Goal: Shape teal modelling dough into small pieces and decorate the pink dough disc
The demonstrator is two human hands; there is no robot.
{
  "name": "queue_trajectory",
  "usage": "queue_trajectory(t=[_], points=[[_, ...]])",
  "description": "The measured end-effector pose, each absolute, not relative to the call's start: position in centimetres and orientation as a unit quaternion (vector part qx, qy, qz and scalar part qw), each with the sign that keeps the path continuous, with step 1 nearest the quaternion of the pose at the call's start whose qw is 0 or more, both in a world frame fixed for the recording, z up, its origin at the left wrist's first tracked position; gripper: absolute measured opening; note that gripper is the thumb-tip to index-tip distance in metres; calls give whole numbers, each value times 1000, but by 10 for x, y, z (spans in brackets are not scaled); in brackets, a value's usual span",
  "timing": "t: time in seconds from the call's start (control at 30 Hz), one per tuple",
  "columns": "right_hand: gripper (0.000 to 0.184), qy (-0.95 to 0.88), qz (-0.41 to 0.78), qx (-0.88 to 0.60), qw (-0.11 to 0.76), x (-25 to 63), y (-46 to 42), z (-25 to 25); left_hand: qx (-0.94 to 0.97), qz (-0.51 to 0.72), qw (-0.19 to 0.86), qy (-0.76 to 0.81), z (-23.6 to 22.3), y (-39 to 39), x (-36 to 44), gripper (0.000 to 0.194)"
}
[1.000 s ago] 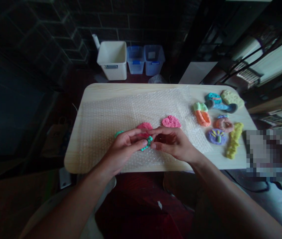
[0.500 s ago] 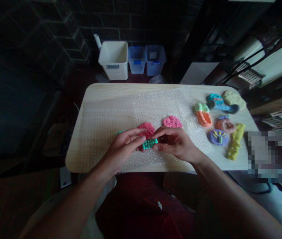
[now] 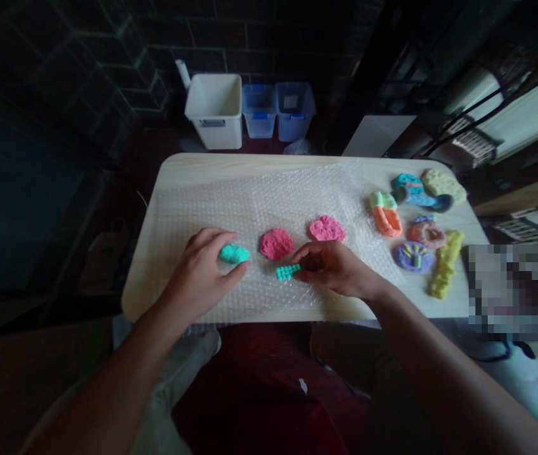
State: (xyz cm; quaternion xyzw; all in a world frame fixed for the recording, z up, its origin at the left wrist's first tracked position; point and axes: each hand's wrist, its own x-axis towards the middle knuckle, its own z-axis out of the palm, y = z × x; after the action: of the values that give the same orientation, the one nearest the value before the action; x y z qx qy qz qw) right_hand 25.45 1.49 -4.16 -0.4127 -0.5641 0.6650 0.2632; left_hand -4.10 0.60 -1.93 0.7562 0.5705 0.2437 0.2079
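Observation:
My right hand point(image 3: 332, 268) pinches a small green piece of modelling clay made of rows of little balls point(image 3: 287, 272) between thumb and fingers. At the left, my left hand point(image 3: 205, 265) curves around a lump of green clay point(image 3: 234, 254), thumb and forefinger apart on either side of it; whether they touch it I cannot tell. Between the hands lies a round, dark pink clay piece point(image 3: 276, 244) on the bubble wrap point(image 3: 269, 202). A second pink clay piece point(image 3: 327, 229), with a bumpy edge, is just beyond my right hand.
Several clay shapes lie on the wooden table's point(image 3: 231, 163) right side: an orange and green one point(image 3: 387, 221), a purple disc point(image 3: 413, 256), a yellow strip point(image 3: 447, 264), a blue-grey bone-like one point(image 3: 424, 200). Behind the table stand a white bin point(image 3: 214, 114) and two clear boxes.
My left hand has left the beaded green piece and moved left to the green clay lump. The right hand keeps the beaded piece at nearly the same spot.

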Motion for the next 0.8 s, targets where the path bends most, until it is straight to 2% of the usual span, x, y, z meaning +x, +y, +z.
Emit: queue_trajectory(t=[0.07, 0.23, 0.37, 0.47, 0.6, 0.8], points=[[29, -593, 640, -413, 262, 254, 15, -41, 766, 220, 222, 561, -26, 6, -42, 43], [30, -697, 514, -443, 229, 258, 16, -33, 771, 216, 237, 551, -25, 8, -42, 26], [28, -686, 413, -511, 312, 265, 17, -27, 706, 288, 325, 560, -16, 5, -34, 34], [31, -636, 459, -502, 365, 259, 14, -22, 633, 335, 450, 533, -13, 0, -23, 40], [39, -603, 568, -415, 375, 236, 3, -13, 588, 338, 567, 467, -9, -6, -3, 43], [31, -654, 524, -371, 399, 224, 3, -5, 505, 354, 680, 396, -12, -11, 9, 45]])
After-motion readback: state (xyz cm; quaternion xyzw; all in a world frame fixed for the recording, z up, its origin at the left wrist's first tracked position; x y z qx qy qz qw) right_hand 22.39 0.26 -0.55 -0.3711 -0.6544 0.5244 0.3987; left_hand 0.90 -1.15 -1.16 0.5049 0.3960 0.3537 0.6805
